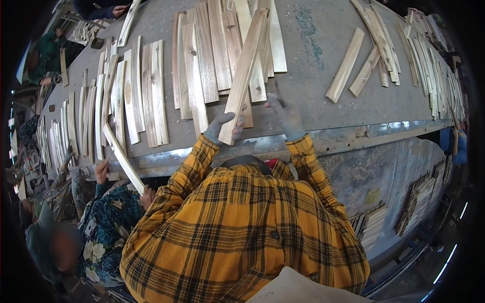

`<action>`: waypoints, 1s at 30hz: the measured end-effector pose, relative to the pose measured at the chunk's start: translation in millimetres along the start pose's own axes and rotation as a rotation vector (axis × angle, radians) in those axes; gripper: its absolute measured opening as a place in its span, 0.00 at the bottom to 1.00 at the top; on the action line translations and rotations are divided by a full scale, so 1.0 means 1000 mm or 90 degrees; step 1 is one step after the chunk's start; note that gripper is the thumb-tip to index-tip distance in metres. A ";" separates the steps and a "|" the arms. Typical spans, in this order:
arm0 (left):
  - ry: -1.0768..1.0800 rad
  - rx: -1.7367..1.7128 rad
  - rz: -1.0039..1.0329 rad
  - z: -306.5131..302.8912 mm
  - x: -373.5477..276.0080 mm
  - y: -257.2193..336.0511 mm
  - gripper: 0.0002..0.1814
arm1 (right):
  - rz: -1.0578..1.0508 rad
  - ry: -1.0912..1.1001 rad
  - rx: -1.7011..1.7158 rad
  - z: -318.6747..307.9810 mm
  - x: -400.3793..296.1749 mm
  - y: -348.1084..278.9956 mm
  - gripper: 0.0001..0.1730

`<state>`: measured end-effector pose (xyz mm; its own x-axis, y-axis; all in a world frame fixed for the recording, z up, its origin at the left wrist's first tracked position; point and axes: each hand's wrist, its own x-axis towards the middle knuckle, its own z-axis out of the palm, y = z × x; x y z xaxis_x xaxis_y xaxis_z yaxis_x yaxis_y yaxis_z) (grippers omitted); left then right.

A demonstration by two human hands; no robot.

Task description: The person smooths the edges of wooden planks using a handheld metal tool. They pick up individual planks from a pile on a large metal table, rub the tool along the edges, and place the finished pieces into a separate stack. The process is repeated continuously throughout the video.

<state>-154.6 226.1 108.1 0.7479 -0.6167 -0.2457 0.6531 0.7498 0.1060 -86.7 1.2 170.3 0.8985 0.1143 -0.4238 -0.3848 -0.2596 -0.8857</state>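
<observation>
My left hand [224,125], in a grey glove with bare-looking fingertips, grips the near end of a light brown wooden slat [245,75]. The slat slants up and away to the right, above other slats on the table. My right hand [285,116], gloved too and blurred, is off to the right of that slat with its fingers apart and nothing in them. Beyond both hands lies a row of wooden slats [204,57], some overlapping. One slat with a dark knot [194,81] reaches close to my left hand.
Metal edging [257,143] runs along the near side of the long table [303,87]. More slats [153,91] lie to the left, and loose ones [345,65] to the right. A co-worker in floral clothing [117,216] holds a slat [123,159] close by my left arm.
</observation>
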 end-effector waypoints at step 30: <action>0.293 0.453 0.090 0.036 0.057 0.019 0.37 | 0.128 -0.035 -0.046 -0.048 0.050 -0.019 0.20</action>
<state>-94.9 196.7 131.2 0.8058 -0.2548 -0.5346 0.5916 0.3881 0.7067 -24.9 -34.3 175.0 0.7917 0.1055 -0.6018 -0.5366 -0.3510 -0.7674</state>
